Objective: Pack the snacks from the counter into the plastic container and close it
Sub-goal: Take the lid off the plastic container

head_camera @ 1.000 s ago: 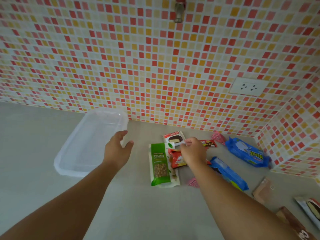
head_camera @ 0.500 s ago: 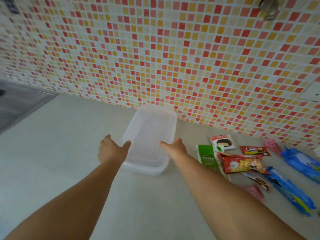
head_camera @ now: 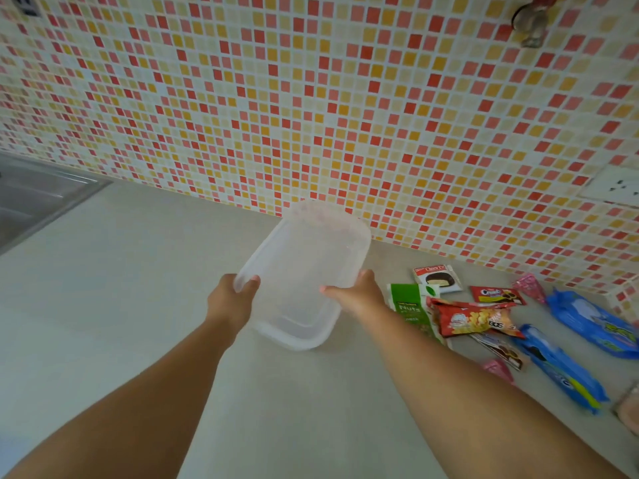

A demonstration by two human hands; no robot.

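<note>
A clear plastic container (head_camera: 304, 267) with its lid on stands on the grey counter near the tiled wall. My left hand (head_camera: 230, 300) grips its near left corner, thumb on the lid's edge. My right hand (head_camera: 359, 293) holds its near right side, and the lid looks tilted up. Right of it lie the snacks: a green nuts bag (head_camera: 413, 311), a red chips packet (head_camera: 473, 318), a choco pie pack (head_camera: 437, 278), a small red cookie pack (head_camera: 496, 294) and two blue packs (head_camera: 593, 323) (head_camera: 560, 366).
A steel sink (head_camera: 31, 198) sits at the far left. The mosaic wall runs behind the counter, with a socket (head_camera: 619, 184) at right and a tap (head_camera: 529, 22) above. Pink wrapped sweets (head_camera: 529, 286) lie among the snacks.
My right hand left the snacks and moved to the container. Both hands now grip it, and its lid edge has risen since half a second ago. The view has swung left.
</note>
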